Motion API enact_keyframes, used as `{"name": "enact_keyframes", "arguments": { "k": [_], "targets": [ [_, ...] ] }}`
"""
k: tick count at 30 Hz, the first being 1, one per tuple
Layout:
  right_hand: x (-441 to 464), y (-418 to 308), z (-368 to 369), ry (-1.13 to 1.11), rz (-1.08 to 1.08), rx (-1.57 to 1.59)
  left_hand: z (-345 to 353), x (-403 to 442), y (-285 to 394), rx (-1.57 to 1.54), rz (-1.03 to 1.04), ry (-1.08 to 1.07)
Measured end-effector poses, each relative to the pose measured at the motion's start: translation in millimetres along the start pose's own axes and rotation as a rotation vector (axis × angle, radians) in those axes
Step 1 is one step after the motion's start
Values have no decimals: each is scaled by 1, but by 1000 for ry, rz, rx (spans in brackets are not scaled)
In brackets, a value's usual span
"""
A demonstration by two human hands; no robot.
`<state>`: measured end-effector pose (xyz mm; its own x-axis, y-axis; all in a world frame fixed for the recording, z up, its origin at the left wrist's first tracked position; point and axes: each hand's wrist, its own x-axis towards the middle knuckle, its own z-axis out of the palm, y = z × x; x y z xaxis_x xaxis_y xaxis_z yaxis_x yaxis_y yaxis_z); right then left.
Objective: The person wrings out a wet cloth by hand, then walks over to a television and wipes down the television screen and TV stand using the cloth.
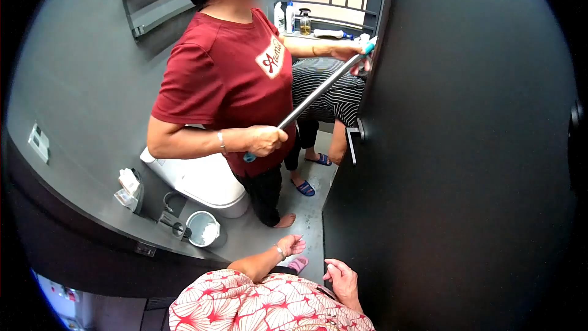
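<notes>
My left hand, with a bracelet on the wrist, is held low in front of me, palm turned up and fingers loosely spread, with nothing plainly in it. A pink slipper shows on the floor just below it. My right hand is beside the lower edge of the dark door, fingers loosely bent and holding nothing I can see; whether it touches the door I cannot tell. In front of me a person in a red T-shirt grips a silver pole with teal ends in both hands, slanting up toward the door.
Behind, a person in a striped top bends over, partly hidden by the door. A white toilet and a bucket stand along the left wall. Several bottles line the windowsill. The door handle juts out on the right.
</notes>
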<state>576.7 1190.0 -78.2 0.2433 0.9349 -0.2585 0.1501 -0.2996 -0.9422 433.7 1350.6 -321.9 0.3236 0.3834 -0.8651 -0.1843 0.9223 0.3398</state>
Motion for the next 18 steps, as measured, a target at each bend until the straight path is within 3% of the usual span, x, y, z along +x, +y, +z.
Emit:
{"name": "enact_keyframes", "arguments": {
  "k": [7, 9, 11, 12, 18],
  "targets": [
    [4, 4, -7, -19, -27, -16, -12, 12, 0, -6, 8, -50],
    [4, 3, -6, -22, -3, -29, -25, 26, -2, 1, -76, -97],
    [3, -1, -5, -23, 13, -40, -18, 12, -2, 5, -6, -65],
    [3, -1, -5, -25, 11, -43, -31, 32, -3, -33, -121, -157],
    [8, 4, -8, -26, 16, 2, -9, 1, 0, 30, 11, 1]
  ]
}}
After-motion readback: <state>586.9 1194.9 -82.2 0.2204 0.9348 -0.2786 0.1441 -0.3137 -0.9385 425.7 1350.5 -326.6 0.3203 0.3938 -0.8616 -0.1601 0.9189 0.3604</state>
